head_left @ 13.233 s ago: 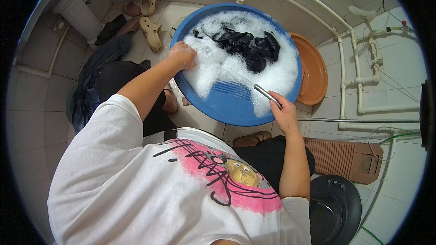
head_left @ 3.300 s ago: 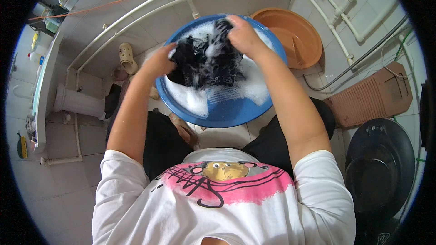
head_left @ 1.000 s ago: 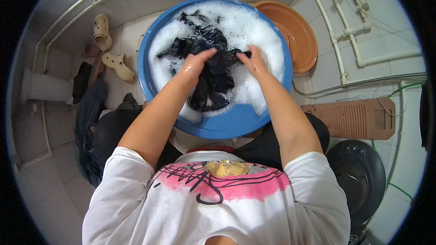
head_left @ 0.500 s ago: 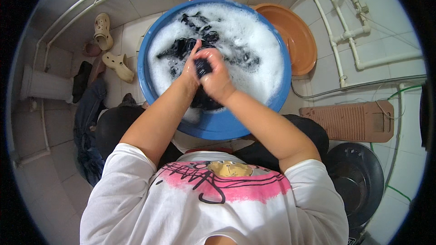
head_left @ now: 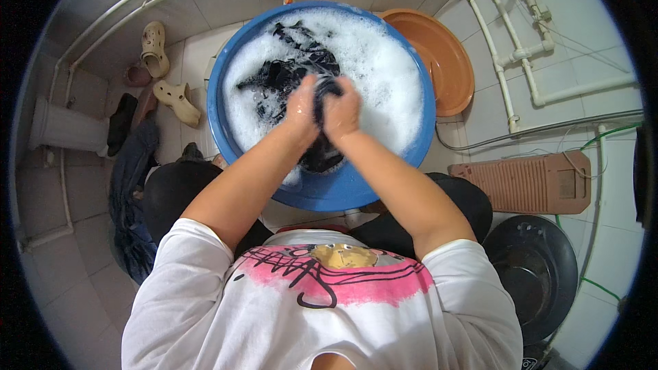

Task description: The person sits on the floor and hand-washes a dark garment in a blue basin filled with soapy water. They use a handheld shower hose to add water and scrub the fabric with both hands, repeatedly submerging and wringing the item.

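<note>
A large blue basin full of white suds stands in front of me. Dark, wet cloth floats in the foam on its left and middle. Over the basin my left hand and my right hand face each other, both closed on a bunched part of this dark cloth. The bunch shows between the two palms, and more of the cloth hangs below them toward the basin's near side. Motion blurs the fingers a little.
An orange basin sits behind the blue one at right. To my right lie a brown washboard and a black basin. Beige clogs and dark blue cloth are at left. White pipes run along the walls.
Both hands have come lower and nearer. The right hand has moved from overlapping the left to beside it, and the bunched cloth now stretches between them.
</note>
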Demonstrator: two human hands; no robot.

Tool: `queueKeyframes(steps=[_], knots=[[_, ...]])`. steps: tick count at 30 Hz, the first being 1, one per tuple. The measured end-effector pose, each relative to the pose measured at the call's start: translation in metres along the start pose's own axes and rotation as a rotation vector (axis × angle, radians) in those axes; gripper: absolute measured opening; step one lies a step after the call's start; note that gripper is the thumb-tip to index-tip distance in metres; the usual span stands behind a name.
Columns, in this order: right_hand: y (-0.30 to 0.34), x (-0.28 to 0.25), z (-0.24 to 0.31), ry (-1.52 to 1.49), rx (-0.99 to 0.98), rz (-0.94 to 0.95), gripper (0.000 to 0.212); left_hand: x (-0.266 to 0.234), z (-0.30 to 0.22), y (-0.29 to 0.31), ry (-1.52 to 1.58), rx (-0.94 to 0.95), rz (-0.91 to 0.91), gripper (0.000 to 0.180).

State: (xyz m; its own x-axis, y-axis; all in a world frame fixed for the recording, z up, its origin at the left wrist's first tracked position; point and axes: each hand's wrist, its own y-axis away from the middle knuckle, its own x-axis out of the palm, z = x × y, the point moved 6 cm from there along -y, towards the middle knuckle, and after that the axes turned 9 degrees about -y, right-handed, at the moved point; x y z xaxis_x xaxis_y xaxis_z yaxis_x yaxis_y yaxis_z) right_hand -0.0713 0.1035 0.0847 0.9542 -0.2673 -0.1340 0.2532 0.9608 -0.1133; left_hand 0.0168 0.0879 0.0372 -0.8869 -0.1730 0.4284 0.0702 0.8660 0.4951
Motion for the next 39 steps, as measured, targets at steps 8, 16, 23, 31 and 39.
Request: queueKeyframes(steps=[8, 16, 23, 31, 39], knots=[[0.019, 0.011, 0.001, -0.002, -0.032, -0.015, 0.03, -0.015, 0.021, -0.012, 0.142, -0.168, 0.068, 0.034], [-0.059, -0.111, -0.101, 0.707, -0.139, -0.195, 0.027, 0.001, -0.033, -0.01, 0.14, 0.017, 0.058, 0.08], [-0.064, -0.108, -0.191, 0.986, 0.406, 0.479, 0.047, -0.013, -0.022, -0.01, 0.164, -0.036, 0.057, 0.05], [0.001, 0.021, 0.032, 0.081, -0.457, 0.299, 0.036, -0.007, -0.011, -0.022, 0.226, -0.236, 0.303, 0.045], [-0.022, -0.013, 0.016, 0.219, -0.218, -0.12, 0.027, 0.01, 0.012, 0.004, 0.032, -0.178, 0.084, 0.026]])
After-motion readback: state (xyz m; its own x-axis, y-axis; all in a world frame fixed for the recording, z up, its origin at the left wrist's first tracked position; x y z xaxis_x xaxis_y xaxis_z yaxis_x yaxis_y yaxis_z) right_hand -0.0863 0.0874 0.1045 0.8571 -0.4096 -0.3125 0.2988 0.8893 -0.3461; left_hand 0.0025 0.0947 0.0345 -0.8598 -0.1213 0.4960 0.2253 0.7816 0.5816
